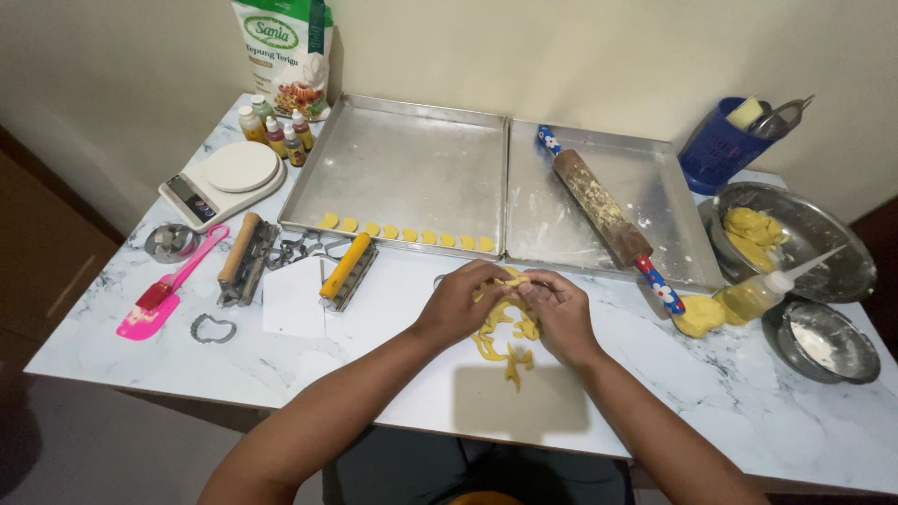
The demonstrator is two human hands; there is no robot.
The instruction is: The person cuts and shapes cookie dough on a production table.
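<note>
Dough scraps [505, 339], yellow and ragged with cut-out holes, are lying on the marble worktop [711, 393] between our two hands, and we are working at their upper end. Our left hand [461, 304] is curling over the top of the strip, fingers bent and pinching the yellow dough; our right hand [561, 313] is meeting it from the other side, also closed on the dough with its fingertips. Whether a small cutter is sitting under our fingers, we cannot tell.

We are judging the main risk to be tearing: the strip is thin and full of gaps, so pulling it from one end could be snapping it and leaving bits stuck to the worktop. It may also be sticking to our fingers, since the flour bowl [823, 344] is well apart at the right.

Just beyond our hands, the left baking tray [402, 159] is carrying a row of small yellow dough rounds [407, 233] along its near rim; a careless lift of our wrists could be brushing or denting them. The rolling pin [603, 217] is lying slantwise in the right baking tray [655, 168] with its near handle overhanging the rim, so a knock from our right forearm could be sending it rolling onto the dough lump [700, 316] or the squeeze bottle [762, 292] beside it. The yellow-handled roller cutter [346, 269] is resting near our left wrist and could be getting nudged.
</note>
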